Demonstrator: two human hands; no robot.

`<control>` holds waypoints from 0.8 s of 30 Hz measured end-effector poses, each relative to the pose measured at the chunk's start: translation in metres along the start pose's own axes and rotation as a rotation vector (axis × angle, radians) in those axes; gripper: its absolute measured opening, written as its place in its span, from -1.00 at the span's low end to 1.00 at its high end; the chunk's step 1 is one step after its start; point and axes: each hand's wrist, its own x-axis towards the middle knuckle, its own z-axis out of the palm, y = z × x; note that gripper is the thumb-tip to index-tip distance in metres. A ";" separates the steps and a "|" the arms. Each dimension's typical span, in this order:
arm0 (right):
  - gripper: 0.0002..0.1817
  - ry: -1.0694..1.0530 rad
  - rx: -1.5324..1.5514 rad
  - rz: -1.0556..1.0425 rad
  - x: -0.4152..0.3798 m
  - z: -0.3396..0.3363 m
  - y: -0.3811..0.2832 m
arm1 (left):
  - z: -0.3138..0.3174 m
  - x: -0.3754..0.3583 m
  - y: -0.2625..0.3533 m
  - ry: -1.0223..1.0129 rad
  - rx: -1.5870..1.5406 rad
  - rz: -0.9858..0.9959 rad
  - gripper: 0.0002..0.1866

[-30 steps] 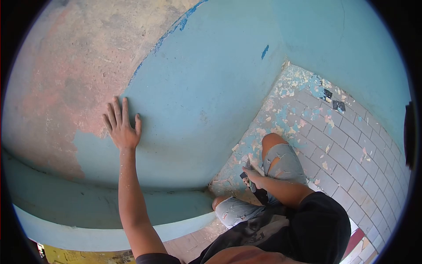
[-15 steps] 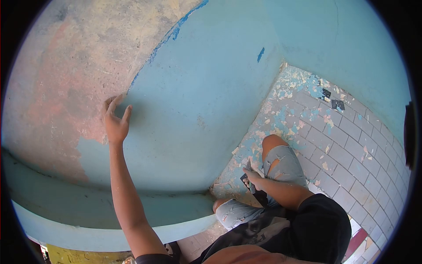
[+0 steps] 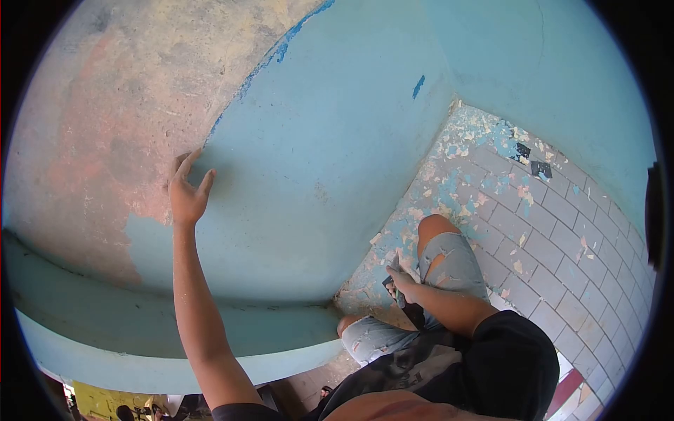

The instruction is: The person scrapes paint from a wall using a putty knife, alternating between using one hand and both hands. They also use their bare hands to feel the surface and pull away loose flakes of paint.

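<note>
My left hand (image 3: pixel 188 193) is raised to the wall, its fingers stretched apart. The fingertips meet the edge where light blue paint (image 3: pixel 302 168) borders the bare, stripped patch (image 3: pixel 133 119). That patch shows grey, cream and pink plaster, and a dark blue line runs up its edge. Low by my knees, my right hand (image 3: pixel 404 282) is closed round a scraper (image 3: pixel 396 262), its narrow grey blade pointing up past the fingers. Part of the handle is covered by my hand, and a black object (image 3: pixel 414 316) shows just below it.
Peeled paint flakes (image 3: pixel 456 168) litter the grey tiled floor (image 3: pixel 569 281) along the wall's foot. Two small black squares (image 3: pixel 540 169) lie among them. A curved blue ledge (image 3: pixel 126 368) runs below the wall at lower left. My bent knees (image 3: pixel 456 259) are close to the wall.
My left hand's fingers have shifted slightly to the right along the paint edge. The right hand keeps its hold on the scraper. The view has tilted a little.
</note>
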 end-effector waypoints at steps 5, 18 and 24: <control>-0.35 -0.014 0.026 -0.013 0.001 -0.004 0.002 | -0.004 -0.001 -0.008 -0.137 0.195 -0.025 -0.44; -0.31 -0.009 0.023 -0.019 -0.002 -0.002 0.002 | -0.006 -0.019 -0.001 -0.224 0.344 -0.055 -0.41; -0.29 0.014 -0.094 -0.134 -0.024 0.000 -0.011 | -0.041 -0.037 -0.009 -0.215 0.446 0.158 -0.42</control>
